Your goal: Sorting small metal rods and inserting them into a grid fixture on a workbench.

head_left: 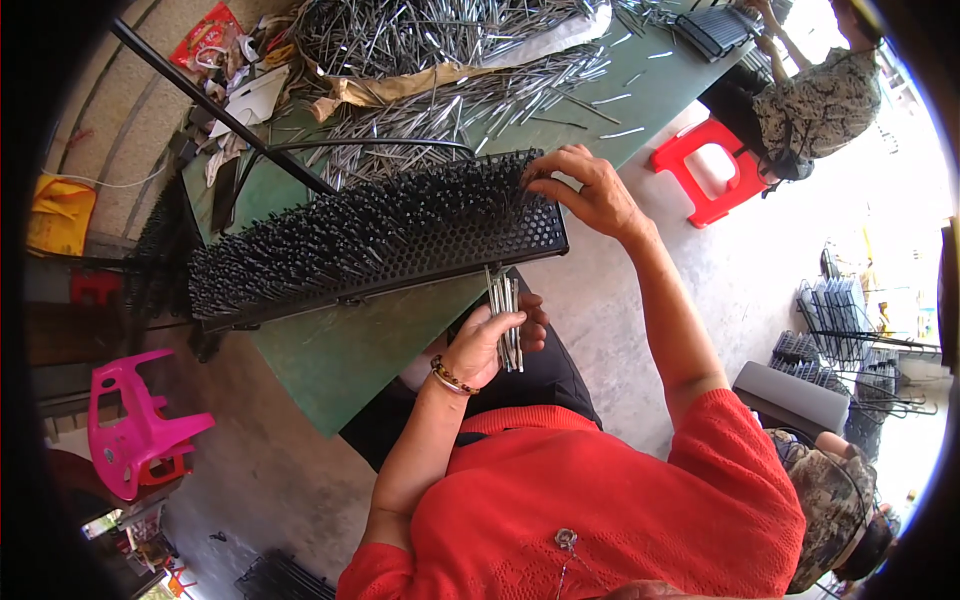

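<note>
My left hand is closed around a small bundle of thin silvery metal rods, held just below the front edge of a long black perforated rack. Many dark, slender rods stand upright in the rack's holes, densely over its back and left part. Rows of bare holes show along the front right. My right hand reaches over the rack's right end, thumb and fingers bent together among the standing rods. What those fingertips pinch, if anything, is too small to make out.
Behind the rack, a big heap of loose metal rods covers the green table. A black bar slants in from the upper left. A pink stool stands left, a red stool right. Other people sit at the right.
</note>
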Action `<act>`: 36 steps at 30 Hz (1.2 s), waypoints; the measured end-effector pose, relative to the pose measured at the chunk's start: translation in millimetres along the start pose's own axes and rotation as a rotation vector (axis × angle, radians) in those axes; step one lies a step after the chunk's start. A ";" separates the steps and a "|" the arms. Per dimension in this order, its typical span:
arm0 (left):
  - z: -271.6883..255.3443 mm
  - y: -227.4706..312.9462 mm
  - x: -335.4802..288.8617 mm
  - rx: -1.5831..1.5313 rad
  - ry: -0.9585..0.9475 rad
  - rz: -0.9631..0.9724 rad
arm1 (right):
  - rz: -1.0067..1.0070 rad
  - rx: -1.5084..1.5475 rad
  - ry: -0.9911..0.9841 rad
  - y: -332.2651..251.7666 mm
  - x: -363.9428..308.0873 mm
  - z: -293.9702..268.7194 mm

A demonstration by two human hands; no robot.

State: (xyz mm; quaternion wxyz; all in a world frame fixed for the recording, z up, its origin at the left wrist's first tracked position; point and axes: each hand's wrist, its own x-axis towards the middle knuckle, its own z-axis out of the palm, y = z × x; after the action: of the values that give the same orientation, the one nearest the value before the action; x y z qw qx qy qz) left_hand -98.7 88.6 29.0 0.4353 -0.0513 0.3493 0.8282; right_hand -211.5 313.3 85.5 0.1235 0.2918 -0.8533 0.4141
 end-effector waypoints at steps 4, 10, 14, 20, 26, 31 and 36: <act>-1.1 -1.1 1.4 -0.014 0.005 0.002 | 0.014 0.018 -0.051 5.3 -0.2 3.3; -1.1 -0.1 1.2 -0.024 0.034 0.001 | -0.066 -0.131 0.052 0.0 -6.4 12.5; -1.7 -2.2 3.2 -0.002 0.017 0.005 | -0.028 -0.146 0.091 -8.0 -10.1 17.2; 7.1 -2.6 2.7 0.027 -0.016 0.026 | -0.116 -0.250 0.157 -20.6 -10.1 14.0; 16.3 8.9 -0.7 -0.035 -0.098 0.154 | 0.293 0.171 -0.048 -62.9 -29.7 19.4; 20.4 5.7 -1.5 0.012 -0.071 0.148 | 0.638 0.455 -0.154 -58.4 -45.3 30.0; 10.2 -0.2 0.5 -0.048 -0.039 0.059 | 0.592 0.587 0.262 -60.9 -29.8 7.6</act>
State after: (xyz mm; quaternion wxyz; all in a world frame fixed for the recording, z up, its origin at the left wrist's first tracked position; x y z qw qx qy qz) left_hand -96.6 95.3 36.4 0.4158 -0.0354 0.3222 0.8497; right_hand -150.9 289.5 105.9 0.0185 0.0025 -0.7236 0.6900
